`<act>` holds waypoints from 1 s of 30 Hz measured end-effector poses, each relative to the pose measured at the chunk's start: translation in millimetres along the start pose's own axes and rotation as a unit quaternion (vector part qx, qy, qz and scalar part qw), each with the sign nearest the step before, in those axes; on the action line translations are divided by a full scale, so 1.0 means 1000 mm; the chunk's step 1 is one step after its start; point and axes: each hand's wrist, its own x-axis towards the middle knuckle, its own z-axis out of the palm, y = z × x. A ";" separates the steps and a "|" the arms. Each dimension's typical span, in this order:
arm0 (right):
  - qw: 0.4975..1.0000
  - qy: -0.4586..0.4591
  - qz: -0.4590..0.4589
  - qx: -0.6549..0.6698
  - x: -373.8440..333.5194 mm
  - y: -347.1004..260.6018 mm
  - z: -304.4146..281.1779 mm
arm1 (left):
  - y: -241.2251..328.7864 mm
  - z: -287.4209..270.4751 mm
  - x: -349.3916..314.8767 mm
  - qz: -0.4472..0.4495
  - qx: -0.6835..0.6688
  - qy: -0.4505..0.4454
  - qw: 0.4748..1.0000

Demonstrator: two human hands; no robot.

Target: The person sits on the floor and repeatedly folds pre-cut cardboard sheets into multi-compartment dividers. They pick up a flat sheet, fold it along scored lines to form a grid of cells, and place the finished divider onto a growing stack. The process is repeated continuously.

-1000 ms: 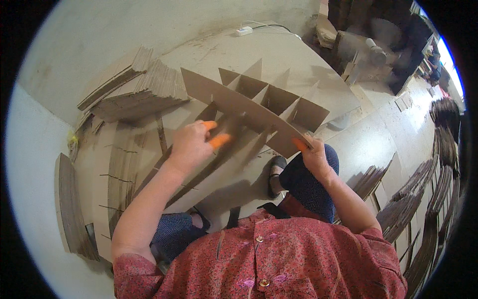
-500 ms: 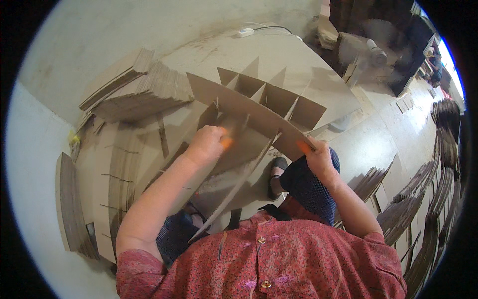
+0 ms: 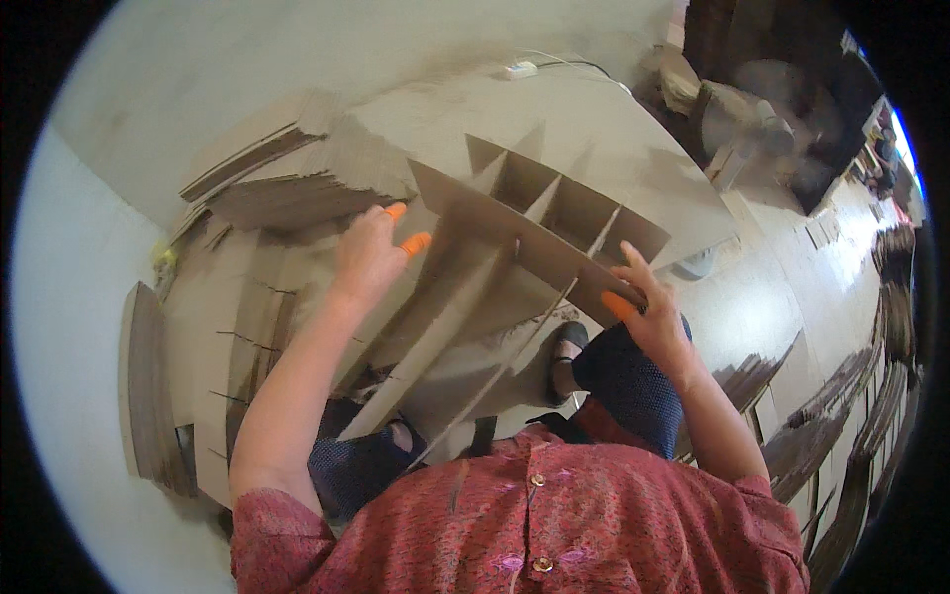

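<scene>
Watching remotely, I see the right hand (image 3: 648,307) splayed, perhaps steadying the cardboard divider (image 3: 485,218) beyond the right shoe (image 3: 567,348); its grip I cannot tell. Crossed slats (image 3: 544,199) seemingly brace it upright. The left hand (image 3: 372,253) hangs wide and empty near a cardboard stack (image 3: 297,196).

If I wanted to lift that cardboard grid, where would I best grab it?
Probably by both ends of its long cross panel, from left and right: it stands on edge, and its thin ends jut past the crossing strips, leaving something to pinch. The right hand is at one end; the left hand is apart from the other.
</scene>
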 end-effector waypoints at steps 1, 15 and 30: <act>0.984 -0.028 -0.156 -0.081 0.002 0.018 0.001 | -0.006 0.000 0.002 -0.081 -0.009 -0.163 0.983; 0.981 -0.063 -0.148 -0.105 0.052 0.047 0.022 | -0.160 -0.051 0.102 -0.043 0.229 0.070 0.970; 0.985 -0.066 -0.074 -0.144 0.092 0.066 0.027 | -0.211 -0.084 0.141 -0.158 -0.089 -0.078 0.980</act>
